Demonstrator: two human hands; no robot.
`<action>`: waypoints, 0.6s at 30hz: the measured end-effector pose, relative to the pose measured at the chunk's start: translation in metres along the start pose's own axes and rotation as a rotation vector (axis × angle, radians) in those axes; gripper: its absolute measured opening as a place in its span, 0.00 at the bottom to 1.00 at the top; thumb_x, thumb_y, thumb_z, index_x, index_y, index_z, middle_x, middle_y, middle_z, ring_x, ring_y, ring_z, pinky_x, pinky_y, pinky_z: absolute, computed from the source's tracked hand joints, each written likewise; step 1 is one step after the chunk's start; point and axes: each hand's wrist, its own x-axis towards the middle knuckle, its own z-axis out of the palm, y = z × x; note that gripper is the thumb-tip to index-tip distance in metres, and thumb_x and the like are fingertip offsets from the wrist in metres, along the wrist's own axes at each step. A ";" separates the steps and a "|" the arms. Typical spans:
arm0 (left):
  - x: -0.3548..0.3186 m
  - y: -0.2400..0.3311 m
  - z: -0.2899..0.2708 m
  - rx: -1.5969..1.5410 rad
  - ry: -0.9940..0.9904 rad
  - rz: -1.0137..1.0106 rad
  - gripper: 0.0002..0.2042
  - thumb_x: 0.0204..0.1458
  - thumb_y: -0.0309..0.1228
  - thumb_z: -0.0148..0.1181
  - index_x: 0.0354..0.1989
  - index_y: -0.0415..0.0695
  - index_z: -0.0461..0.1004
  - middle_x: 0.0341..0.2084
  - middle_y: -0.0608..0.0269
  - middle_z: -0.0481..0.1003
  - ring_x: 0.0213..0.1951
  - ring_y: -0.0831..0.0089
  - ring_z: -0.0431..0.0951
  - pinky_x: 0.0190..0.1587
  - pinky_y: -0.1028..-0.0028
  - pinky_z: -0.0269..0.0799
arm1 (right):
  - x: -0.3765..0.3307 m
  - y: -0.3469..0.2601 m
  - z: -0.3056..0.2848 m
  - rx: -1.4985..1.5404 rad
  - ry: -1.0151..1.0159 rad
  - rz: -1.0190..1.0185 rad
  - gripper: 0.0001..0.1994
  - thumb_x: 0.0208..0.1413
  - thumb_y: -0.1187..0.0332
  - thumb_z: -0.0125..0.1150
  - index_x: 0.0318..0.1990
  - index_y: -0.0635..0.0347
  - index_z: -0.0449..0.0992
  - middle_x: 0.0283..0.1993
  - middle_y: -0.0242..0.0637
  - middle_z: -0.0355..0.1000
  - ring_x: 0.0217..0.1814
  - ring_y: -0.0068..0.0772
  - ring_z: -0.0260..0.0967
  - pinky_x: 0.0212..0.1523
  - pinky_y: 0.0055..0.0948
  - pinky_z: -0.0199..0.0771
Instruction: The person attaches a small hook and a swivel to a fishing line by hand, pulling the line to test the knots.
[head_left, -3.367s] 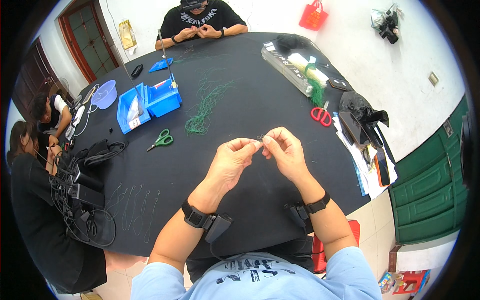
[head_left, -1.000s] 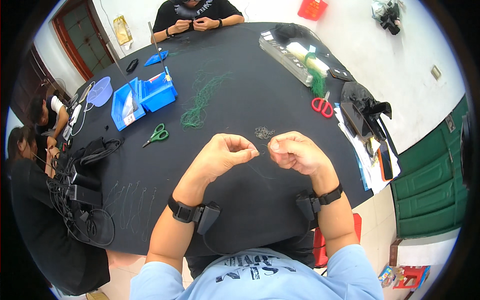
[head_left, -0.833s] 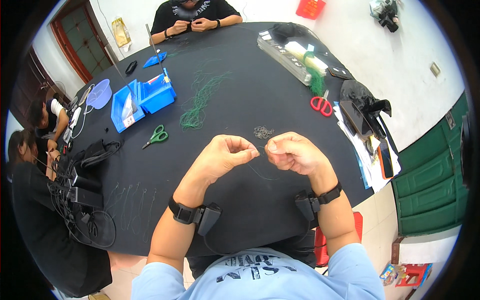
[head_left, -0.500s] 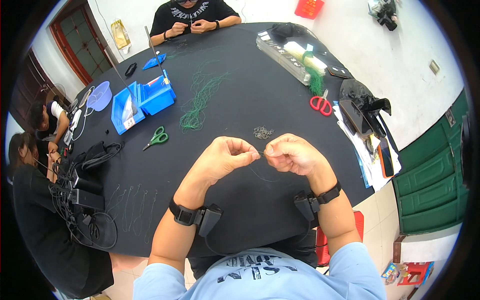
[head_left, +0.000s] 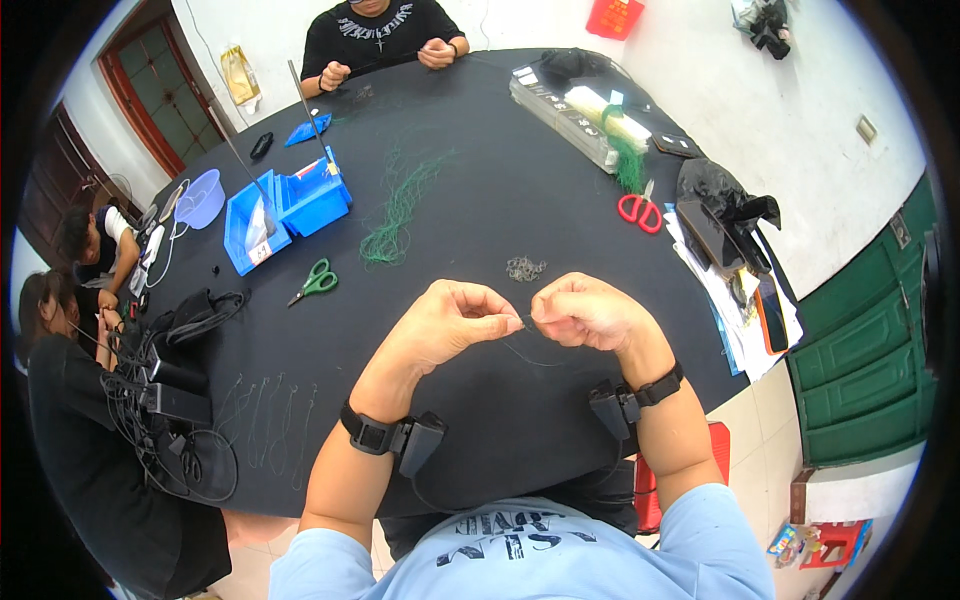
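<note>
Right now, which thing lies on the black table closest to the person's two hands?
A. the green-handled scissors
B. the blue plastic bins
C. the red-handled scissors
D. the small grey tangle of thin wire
D: the small grey tangle of thin wire lies on the black table just beyond the left hand and right hand, nearer than either scissors or the bins.

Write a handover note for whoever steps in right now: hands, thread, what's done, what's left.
Left hand and right hand: both pinched shut on a thin green thread, fingertips nearly meeting above the black table.
Nearby: small tangle, loose green thread pile, green scissors.
Done: a row of finished pieces lies at lower left.
Left: the piece in hand looks unfinished.
</note>
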 end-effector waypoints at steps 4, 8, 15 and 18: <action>0.000 0.000 -0.002 -0.062 0.043 0.003 0.08 0.47 0.29 0.67 0.32 0.38 0.79 0.26 0.65 0.78 0.31 0.80 0.75 0.38 0.79 0.69 | 0.002 0.000 0.001 -0.167 0.107 -0.112 0.10 0.56 0.63 0.62 0.28 0.60 0.77 0.19 0.20 0.60 0.16 0.11 0.46 0.16 0.16 0.42; 0.002 -0.002 -0.003 -0.203 0.101 0.062 0.07 0.47 0.28 0.66 0.33 0.38 0.79 0.28 0.65 0.78 0.33 0.79 0.74 0.40 0.78 0.68 | 0.010 0.005 0.007 -0.218 0.238 -0.259 0.12 0.56 0.61 0.65 0.37 0.61 0.77 0.24 0.19 0.64 0.22 0.09 0.51 0.20 0.14 0.48; 0.007 -0.007 -0.008 -0.326 0.245 0.139 0.06 0.48 0.28 0.64 0.34 0.39 0.79 0.29 0.66 0.77 0.33 0.81 0.73 0.39 0.79 0.67 | 0.019 0.014 0.018 -0.170 0.285 -0.410 0.13 0.56 0.61 0.64 0.42 0.60 0.76 0.29 0.21 0.65 0.24 0.10 0.52 0.23 0.14 0.53; 0.007 -0.008 -0.010 -0.359 0.234 0.164 0.06 0.48 0.28 0.64 0.34 0.40 0.79 0.28 0.67 0.77 0.32 0.81 0.72 0.38 0.79 0.67 | 0.021 0.017 0.018 -0.007 0.198 -0.405 0.12 0.57 0.63 0.63 0.42 0.60 0.75 0.29 0.21 0.65 0.24 0.11 0.52 0.23 0.14 0.53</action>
